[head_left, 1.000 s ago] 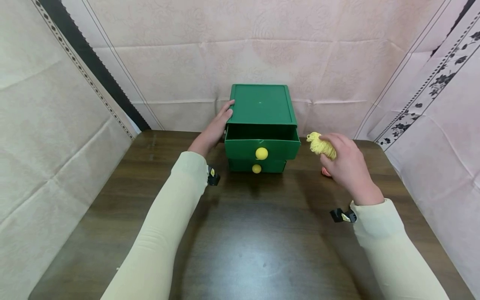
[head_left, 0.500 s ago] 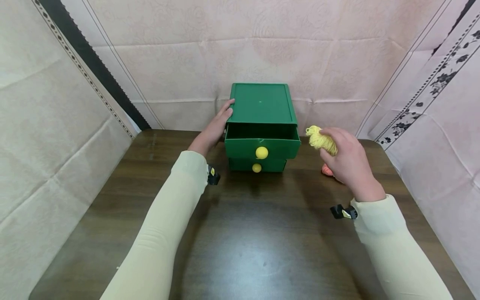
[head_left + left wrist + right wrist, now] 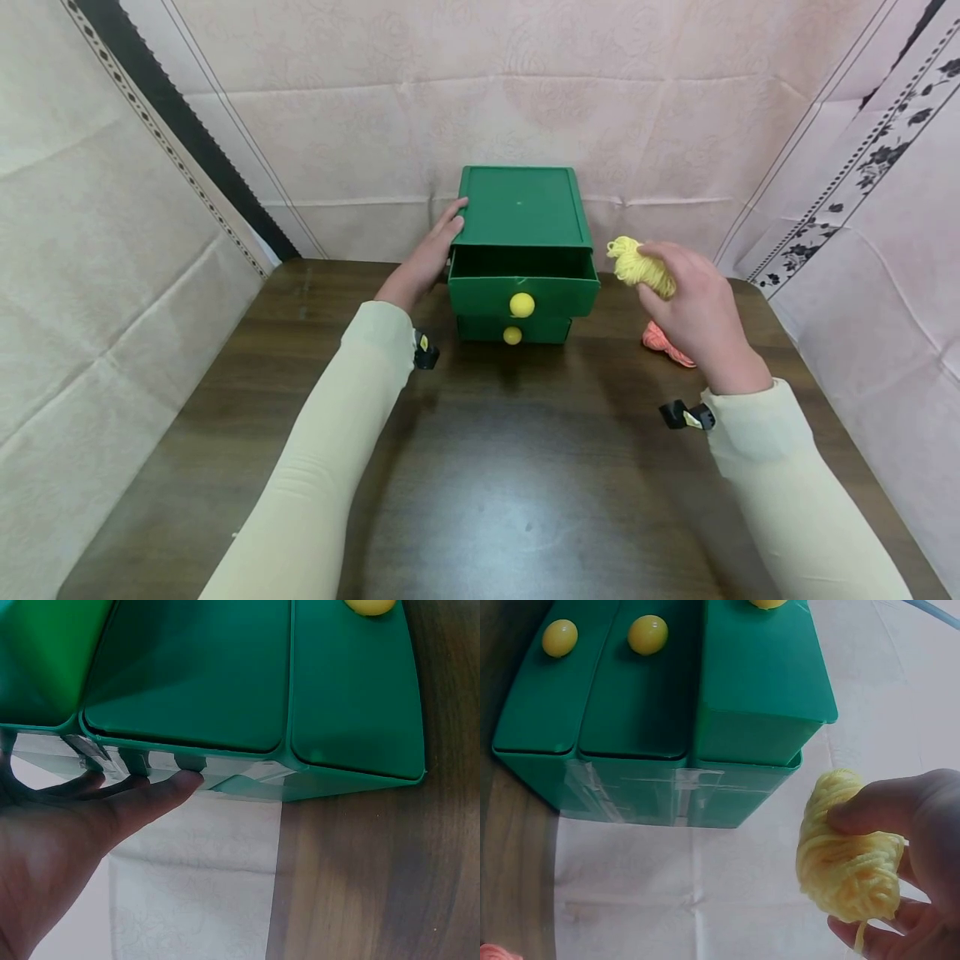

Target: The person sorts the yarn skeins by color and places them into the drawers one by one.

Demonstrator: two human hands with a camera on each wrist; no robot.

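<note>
Right hand (image 3: 701, 312) pinches yellow yarn skein (image 3: 640, 268) aloft, right of green cabinet (image 3: 521, 204) with top drawer (image 3: 483, 295) pulled out; left hand (image 3: 429, 254) spread against cabinet's left side. Likely step: skein transfer; next move seems to call for shifting left, lowering yarn inside. Coral skein (image 3: 666, 344) on counter (image 3: 510, 467).

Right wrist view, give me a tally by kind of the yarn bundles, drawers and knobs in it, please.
Yellow yarn bundle: 1
Coral yarn bundle, cut off by the frame: 1
Green drawers: 3
Yellow knobs: 3
Total: 8
</note>
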